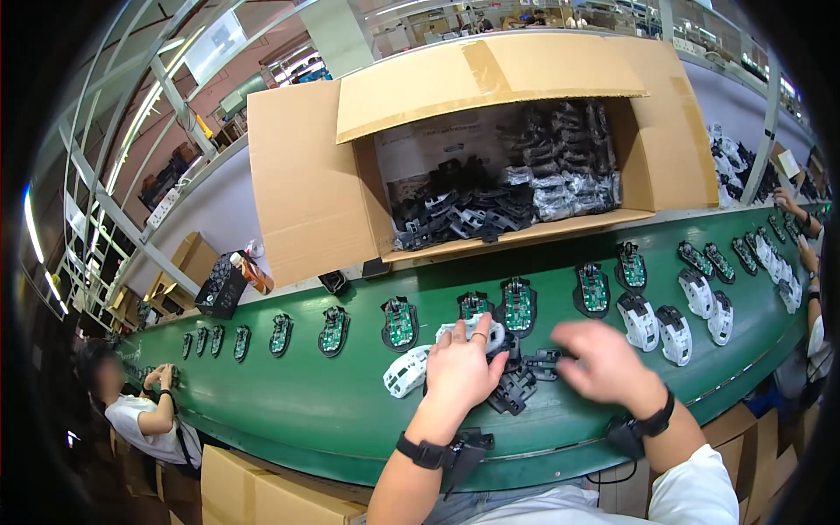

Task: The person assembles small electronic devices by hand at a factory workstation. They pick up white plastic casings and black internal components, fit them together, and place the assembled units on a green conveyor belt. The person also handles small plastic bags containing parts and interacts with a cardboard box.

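Note:
My left hand (461, 372) lies over a white mouse shell (496, 336), gripping it from above with the fingers across its top. Just behind it sits a black mouse base with a green circuit board (473, 304). Small black plastic parts (514, 390) are heaped beside and partly under that hand. To their right, my right hand (605, 366) hovers, smeared by motion, its fingertips close to a black part (544, 364); whether it holds anything is unclear. Another white shell (407, 372) rests left of my left hand.
Mouse bases with circuit boards (333, 332) line the green conveyor belt (289, 385). Several white shells (674, 335) stand to the right. Behind the belt, an open cardboard box (367, 201) holds black parts and plastic-wrapped bundles. Co-workers' hands (157, 376) are at work at both ends.

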A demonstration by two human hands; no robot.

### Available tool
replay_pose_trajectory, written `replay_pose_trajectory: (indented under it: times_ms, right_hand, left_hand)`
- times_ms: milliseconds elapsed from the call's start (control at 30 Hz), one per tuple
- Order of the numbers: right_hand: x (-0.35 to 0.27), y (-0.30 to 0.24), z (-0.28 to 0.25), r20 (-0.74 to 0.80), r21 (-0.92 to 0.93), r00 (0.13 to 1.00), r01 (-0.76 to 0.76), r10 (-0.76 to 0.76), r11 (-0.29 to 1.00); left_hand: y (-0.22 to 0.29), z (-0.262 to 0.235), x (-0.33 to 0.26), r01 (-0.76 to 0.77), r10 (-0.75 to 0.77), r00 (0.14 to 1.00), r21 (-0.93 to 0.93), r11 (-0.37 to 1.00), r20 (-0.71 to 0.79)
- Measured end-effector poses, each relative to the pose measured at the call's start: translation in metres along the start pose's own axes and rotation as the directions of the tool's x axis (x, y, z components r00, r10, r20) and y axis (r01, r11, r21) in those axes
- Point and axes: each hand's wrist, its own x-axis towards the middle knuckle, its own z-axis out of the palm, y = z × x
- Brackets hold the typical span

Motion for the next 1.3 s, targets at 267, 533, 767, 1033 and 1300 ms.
replay_pose_trajectory:
  times_ms: [267, 533, 767, 1033, 1300]
  right_hand:
    - [-0.005, -0.005, 0.024, 0.106, -0.101, 0.991, -0.065, 0.076, 0.993]
    - [-0.007, -0.024, 0.026, 0.185, 0.012, 0.897, -0.411, 0.402, 0.912]
    - [-0.008, -0.022, 0.032, 0.083, -0.260, 0.977, -0.167, 0.194, 0.951]
    - [0.000, -0.013, 0.032, 0.083, -0.201, 0.948, -0.284, 0.306, 0.937]
    - [0.007, -0.038, 0.034, -0.152, 0.444, 0.987, 0.107, -0.043, 0.890]
  left_hand:
    - [-0.010, 0.002, 0.021, 0.138, -0.165, 0.972, -0.163, 0.977, -0.167]
    - [-0.009, -0.040, -0.120, 0.196, -0.666, 0.688, -0.810, 0.553, -0.288]
    - [-0.038, -0.039, -0.160, 0.664, -0.740, 0.672, -0.463, 0.587, 0.024]
    - [0.006, -0.021, -0.137, 0.147, -0.577, 0.814, -0.933, 0.330, -0.075]
    - [0.038, -0.009, -0.091, 0.118, -0.475, 0.874, -0.993, 0.008, 0.100]
